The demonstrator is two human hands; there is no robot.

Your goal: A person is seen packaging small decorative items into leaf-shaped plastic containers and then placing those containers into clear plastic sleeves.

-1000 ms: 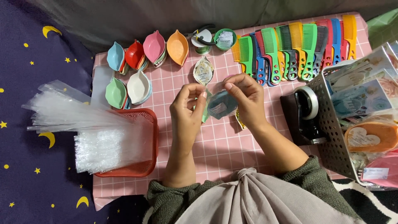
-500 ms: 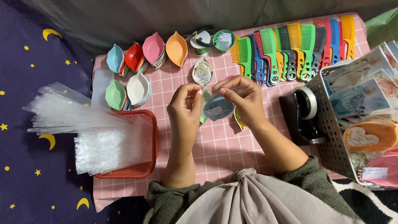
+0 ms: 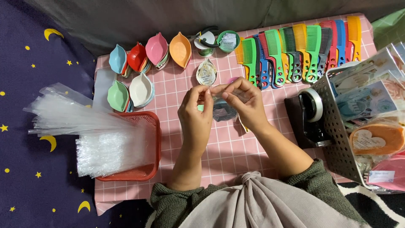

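Hands meet over the middle of the pink checked tablecloth [image 3: 236, 147]. The left hand [image 3: 196, 120] and right hand [image 3: 249, 105] both pinch the top edge of a small clear plastic bag [image 3: 223, 109] holding a dark teal item, fingertips close together at the bag's mouth, so each hand is narrowly closed on the bag.

Compared with a second ago, the bag hangs more upright, and the fingertips have drawn nearer each other at its top; the packet's contents look lower in the bag, which suggests the filling step is done and the mouth is being gathered or folded.

At twelve o'clock from the hands lies a leaf-shaped dish with a printed card [image 3: 206, 72]. Further toward eleven o'clock sits a cluster of leaf-shaped plastic dishes in blue, red, pink, orange, green and white [image 3: 145, 63]. Toward one o'clock a row of coloured plastic combs [image 3: 295, 50] is fanned out. At three o'clock stands a black tape dispenser [image 3: 308, 116], and beyond it a grey perforated basket of packaged goods [image 3: 337, 143]. At nine o'clock a red plastic basket [image 3: 154, 139] holds a sheaf of clear cellophane bags [image 3: 93, 135].
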